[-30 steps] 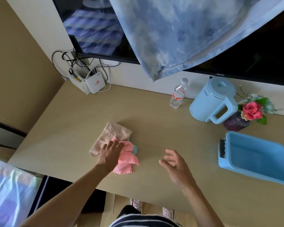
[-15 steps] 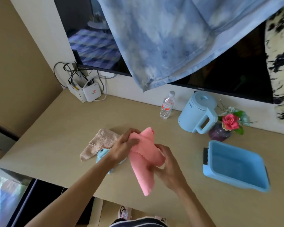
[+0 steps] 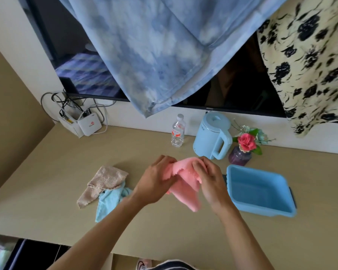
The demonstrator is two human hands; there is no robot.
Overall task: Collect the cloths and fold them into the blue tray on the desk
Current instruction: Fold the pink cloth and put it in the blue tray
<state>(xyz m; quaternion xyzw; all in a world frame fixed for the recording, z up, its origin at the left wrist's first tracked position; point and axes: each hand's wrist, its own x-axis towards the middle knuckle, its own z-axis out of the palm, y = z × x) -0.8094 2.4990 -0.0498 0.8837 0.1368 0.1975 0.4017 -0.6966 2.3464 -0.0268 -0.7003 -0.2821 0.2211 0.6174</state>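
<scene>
A pink cloth (image 3: 185,189) hangs above the desk between both hands. My left hand (image 3: 156,182) grips its left upper edge and my right hand (image 3: 209,182) grips its right upper edge; the loose end droops toward the desk. To the left a beige cloth (image 3: 103,179) lies crumpled on the desk, partly over a light blue cloth (image 3: 109,201). The blue tray (image 3: 261,208) sits on the desk just right of my right hand, with nothing in it.
Along the wall stand a water bottle (image 3: 178,131), a light blue kettle (image 3: 213,135) and a vase with a pink flower (image 3: 242,151). White router boxes with cables (image 3: 86,125) fill the back left corner. Blue and floral fabrics (image 3: 154,45) hang over a dark screen.
My left hand lifted the pink cloth off the pile and my right hand joined it. Both hands now hold it up, shifted right toward the tray. The light blue cloth is uncovered.
</scene>
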